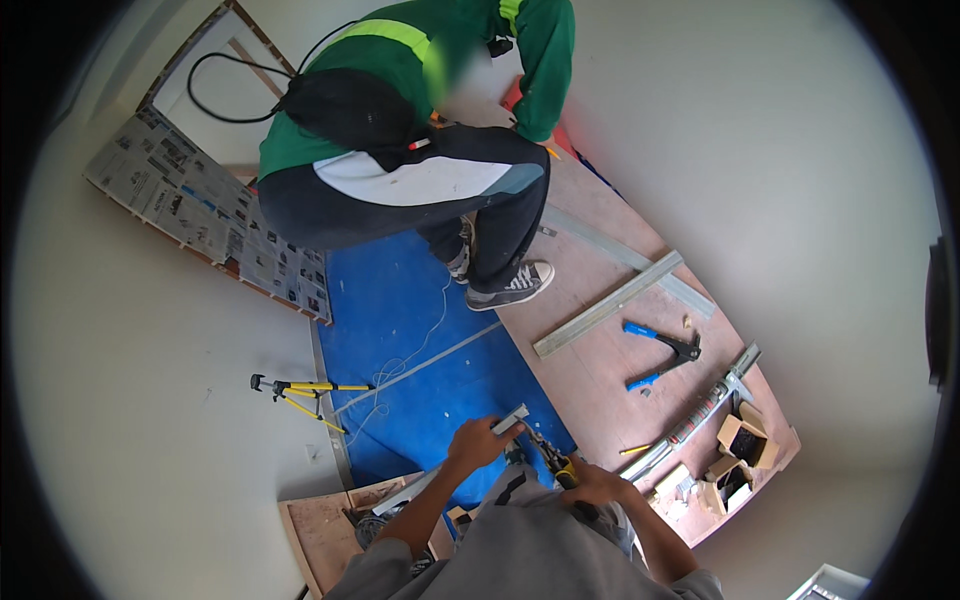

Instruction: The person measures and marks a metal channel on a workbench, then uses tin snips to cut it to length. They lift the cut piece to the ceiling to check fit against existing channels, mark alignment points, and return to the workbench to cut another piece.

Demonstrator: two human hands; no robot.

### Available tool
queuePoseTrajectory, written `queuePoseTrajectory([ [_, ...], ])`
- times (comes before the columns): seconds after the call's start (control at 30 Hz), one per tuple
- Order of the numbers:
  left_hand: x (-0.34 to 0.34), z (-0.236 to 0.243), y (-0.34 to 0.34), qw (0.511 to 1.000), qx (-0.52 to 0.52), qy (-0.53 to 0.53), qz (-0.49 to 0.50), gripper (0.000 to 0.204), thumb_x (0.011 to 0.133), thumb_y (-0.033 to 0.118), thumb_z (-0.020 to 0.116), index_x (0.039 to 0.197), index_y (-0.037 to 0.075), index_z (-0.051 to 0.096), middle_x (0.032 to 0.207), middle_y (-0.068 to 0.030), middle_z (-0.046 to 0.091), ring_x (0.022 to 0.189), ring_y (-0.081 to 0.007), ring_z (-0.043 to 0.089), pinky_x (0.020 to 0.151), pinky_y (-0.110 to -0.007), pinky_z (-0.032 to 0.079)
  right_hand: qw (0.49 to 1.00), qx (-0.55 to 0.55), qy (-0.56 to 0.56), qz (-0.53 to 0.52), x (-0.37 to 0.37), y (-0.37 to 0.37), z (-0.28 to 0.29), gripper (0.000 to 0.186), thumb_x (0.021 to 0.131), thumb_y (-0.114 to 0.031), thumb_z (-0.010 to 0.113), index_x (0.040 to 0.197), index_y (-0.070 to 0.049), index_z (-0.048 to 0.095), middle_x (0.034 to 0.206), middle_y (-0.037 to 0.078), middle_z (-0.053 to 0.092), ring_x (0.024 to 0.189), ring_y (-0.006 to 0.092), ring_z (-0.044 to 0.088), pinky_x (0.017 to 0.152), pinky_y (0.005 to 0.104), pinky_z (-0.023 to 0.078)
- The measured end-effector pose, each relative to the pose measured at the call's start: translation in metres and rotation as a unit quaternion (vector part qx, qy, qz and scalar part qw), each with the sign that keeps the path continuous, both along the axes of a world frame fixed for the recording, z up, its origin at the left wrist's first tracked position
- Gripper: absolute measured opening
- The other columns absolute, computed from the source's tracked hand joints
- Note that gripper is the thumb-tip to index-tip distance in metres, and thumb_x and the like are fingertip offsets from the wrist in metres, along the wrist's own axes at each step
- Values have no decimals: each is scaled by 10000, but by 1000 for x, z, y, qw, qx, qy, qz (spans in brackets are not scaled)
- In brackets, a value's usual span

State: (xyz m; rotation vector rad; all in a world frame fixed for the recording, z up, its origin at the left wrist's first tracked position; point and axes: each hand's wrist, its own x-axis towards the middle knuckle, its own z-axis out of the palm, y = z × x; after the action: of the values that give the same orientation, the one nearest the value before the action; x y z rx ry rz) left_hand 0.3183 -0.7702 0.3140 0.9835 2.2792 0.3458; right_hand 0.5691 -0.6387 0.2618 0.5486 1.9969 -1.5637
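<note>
My left hand (474, 442) is closed around a light grey metal channel (511, 419), just left of the middle of my body. The channel slants up to the right, and its cut end shows past my fingers. My right hand (597, 485) grips a pair of snips (550, 457) with yellow and black handles. The snips' jaws point up and left, close to the channel's end; whether they touch it, I cannot tell. Part of the handles is hidden under my right fingers.
Ahead, a person in a green top (385, 60) bends over the pinkish board (590, 375). On it lie crossed metal channels (610, 303), a blue-handled hand riveter (665, 352), a long metal tool (700, 415) and cardboard boxes (745, 440). A yellow tripod (315, 388) stands left on the blue floor covering (440, 385).
</note>
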Motion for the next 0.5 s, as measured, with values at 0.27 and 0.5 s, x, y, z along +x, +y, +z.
queuePoseTrajectory([
  [0.27, 17, -6, 14, 999, -23, -24, -27, 674, 893, 745, 607, 1023, 105, 775, 794, -143, 737, 815, -375, 729, 711, -478, 558, 999, 11, 0, -34, 24, -6, -5, 986, 781, -485, 738, 1473, 58, 291, 1206, 343, 639, 1166, 459, 633, 984, 464, 496],
  [0.5, 23, -7, 15, 999, -18, -16, -31, 646, 911, 700, 629, 1025, 79, 763, 774, -179, 720, 792, -391, 719, 709, -484, 548, 999, -2, -6, -50, 32, -7, -13, 974, 768, -482, 743, 1460, 45, 305, 1242, 348, 629, 1199, 470, 617, 1010, 480, 483],
])
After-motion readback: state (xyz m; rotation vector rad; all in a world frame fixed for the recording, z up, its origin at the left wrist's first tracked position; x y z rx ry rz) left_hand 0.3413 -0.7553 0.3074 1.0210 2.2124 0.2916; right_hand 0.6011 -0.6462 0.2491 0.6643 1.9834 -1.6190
